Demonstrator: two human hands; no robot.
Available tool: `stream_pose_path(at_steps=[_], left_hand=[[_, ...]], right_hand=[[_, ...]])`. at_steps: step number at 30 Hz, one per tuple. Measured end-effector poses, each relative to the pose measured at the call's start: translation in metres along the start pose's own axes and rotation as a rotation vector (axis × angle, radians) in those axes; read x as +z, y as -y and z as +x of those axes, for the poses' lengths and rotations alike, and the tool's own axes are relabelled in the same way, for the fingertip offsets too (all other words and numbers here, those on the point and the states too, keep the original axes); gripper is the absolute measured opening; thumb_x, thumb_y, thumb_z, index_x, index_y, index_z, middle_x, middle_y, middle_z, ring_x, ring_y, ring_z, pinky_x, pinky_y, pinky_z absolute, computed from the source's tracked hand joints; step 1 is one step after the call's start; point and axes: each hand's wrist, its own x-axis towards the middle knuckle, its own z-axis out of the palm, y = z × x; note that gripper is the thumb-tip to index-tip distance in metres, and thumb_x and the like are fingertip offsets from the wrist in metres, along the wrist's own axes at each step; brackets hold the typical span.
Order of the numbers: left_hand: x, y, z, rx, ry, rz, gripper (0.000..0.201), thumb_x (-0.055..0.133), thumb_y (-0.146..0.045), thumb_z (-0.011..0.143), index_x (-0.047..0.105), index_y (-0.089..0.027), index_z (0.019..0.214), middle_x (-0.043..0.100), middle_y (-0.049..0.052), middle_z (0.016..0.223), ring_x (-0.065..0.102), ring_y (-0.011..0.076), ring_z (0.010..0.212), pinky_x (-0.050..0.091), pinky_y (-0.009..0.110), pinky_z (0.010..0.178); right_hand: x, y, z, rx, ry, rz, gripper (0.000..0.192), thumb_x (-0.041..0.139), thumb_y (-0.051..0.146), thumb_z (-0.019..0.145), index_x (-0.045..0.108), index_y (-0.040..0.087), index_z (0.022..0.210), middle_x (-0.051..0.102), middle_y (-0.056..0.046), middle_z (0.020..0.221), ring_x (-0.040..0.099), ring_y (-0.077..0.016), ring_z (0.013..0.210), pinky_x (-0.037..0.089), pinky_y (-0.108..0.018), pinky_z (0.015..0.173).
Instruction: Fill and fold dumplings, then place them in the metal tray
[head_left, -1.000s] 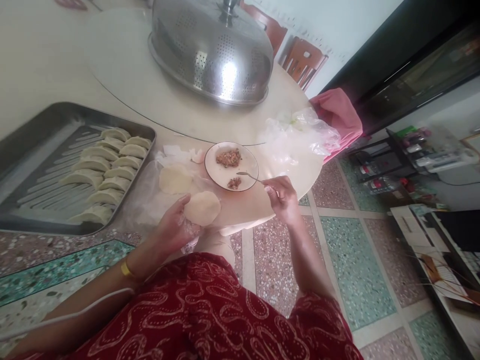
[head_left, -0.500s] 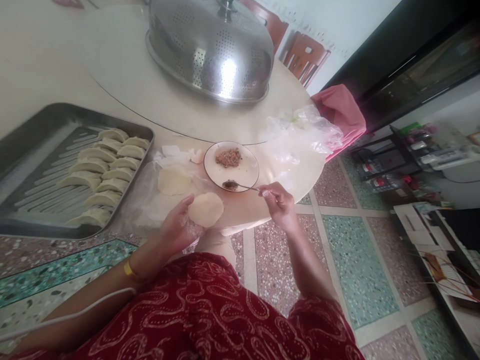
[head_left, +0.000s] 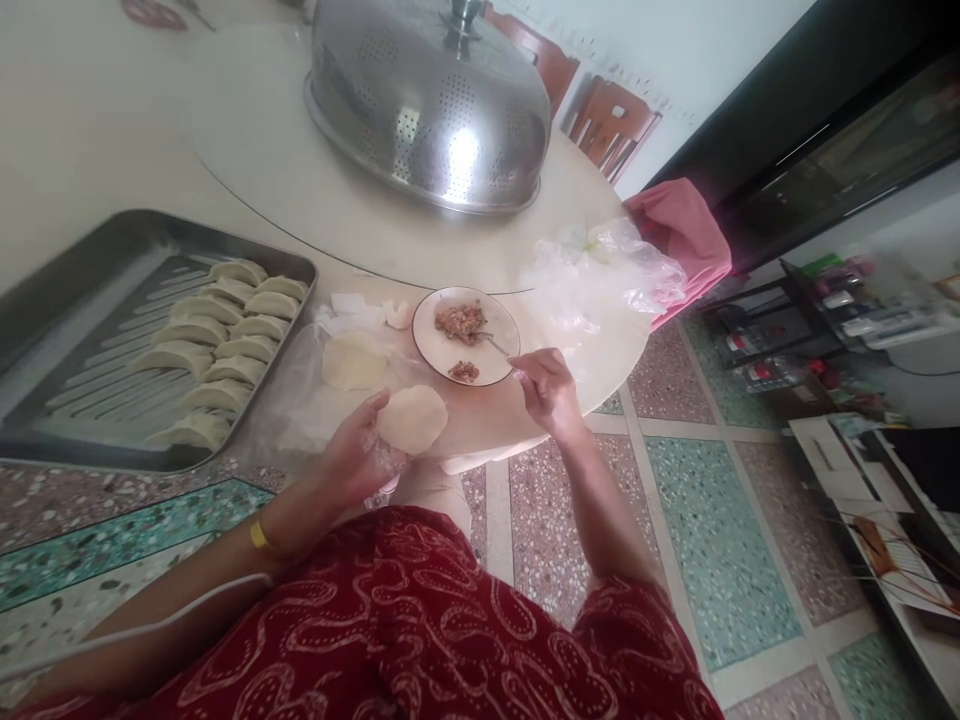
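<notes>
My left hand (head_left: 358,452) holds a round, flat dumpling wrapper (head_left: 412,419) on its fingers, just off the table's near edge. My right hand (head_left: 546,386) grips a metal spoon (head_left: 491,342) whose bowl rests in the meat filling (head_left: 460,321) on a small white plate (head_left: 495,362). A smaller lump of filling (head_left: 463,371) lies near the plate's front rim. A second wrapper (head_left: 352,361) lies flat on a plastic sheet left of the plate.
A metal tray (head_left: 82,290) at the left holds several folded dumplings (head_left: 217,345). A perforated steel dome cover (head_left: 435,100) stands on the turntable behind. A crumpled plastic bag (head_left: 600,270) and pink cloth (head_left: 679,240) lie at the right edge. Wooden chairs (head_left: 607,120) stand beyond.
My right hand moved the spoon from the plate's front rim back into the large heap of filling; a small lump now lies at the front rim. The left hand kept the wrapper still.
</notes>
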Motion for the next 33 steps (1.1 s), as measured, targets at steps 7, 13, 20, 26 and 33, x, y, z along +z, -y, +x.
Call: stream_pose_path(at_steps=[7, 13, 20, 26, 33], left_hand=[[-0.006, 0.002, 0.002, -0.034, 0.063, -0.003, 0.049, 0.04, -0.029, 0.099, 0.047, -0.005, 0.141, 0.073, 0.018, 0.108, 0.072, 0.0286, 0.1, 0.058, 0.041, 0.091], [-0.006, 0.004, -0.001, -0.026, 0.087, 0.001, 0.05, 0.039, -0.03, 0.1, 0.046, -0.005, 0.143, 0.073, 0.019, 0.107, 0.071, 0.0297, 0.101, 0.058, 0.042, 0.09], [-0.007, 0.004, -0.002, -0.006, 0.049, 0.013, 0.048, 0.039, -0.03, 0.101, 0.048, -0.005, 0.14, 0.075, 0.016, 0.099, 0.073, 0.0258, 0.092, 0.059, 0.036, 0.086], [0.0, 0.008, -0.001, -0.051, 0.072, 0.033, 0.046, 0.039, -0.03, 0.101, 0.049, -0.008, 0.139, 0.074, 0.015, 0.102, 0.073, 0.026, 0.092, 0.059, 0.037, 0.085], [0.022, 0.01, 0.015, -0.088, 0.03, 0.017, 0.047, 0.04, -0.03, 0.101, 0.052, -0.002, 0.136, 0.075, 0.016, 0.099, 0.073, 0.0252, 0.089, 0.058, 0.034, 0.085]], right_hand=[[-0.026, 0.021, -0.015, -0.058, 0.133, -0.012, 0.022, 0.056, 0.023, 0.095, 0.067, 0.032, 0.112, 0.075, -0.001, 0.097, 0.061, -0.0224, 0.092, 0.049, -0.041, 0.077], [-0.014, 0.021, -0.006, 0.001, 0.038, 0.04, 0.022, 0.048, 0.032, 0.099, 0.07, 0.031, 0.104, 0.075, -0.001, 0.091, 0.064, -0.0208, 0.083, 0.05, -0.041, 0.076], [-0.029, 0.029, -0.01, 0.045, 0.068, 0.153, 0.02, 0.052, 0.028, 0.097, 0.07, 0.031, 0.103, 0.074, -0.001, 0.088, 0.064, -0.0203, 0.083, 0.052, -0.04, 0.073], [-0.03, 0.026, -0.015, 0.266, 0.016, 0.119, 0.025, 0.049, 0.036, 0.098, 0.071, 0.024, 0.098, 0.072, -0.006, 0.086, 0.065, -0.0218, 0.084, 0.055, -0.041, 0.073], [-0.004, 0.015, -0.02, 0.776, -0.187, 0.54, 0.034, 0.059, 0.05, 0.086, 0.072, 0.019, 0.084, 0.066, -0.002, 0.064, 0.061, -0.0152, 0.063, 0.051, -0.031, 0.062]])
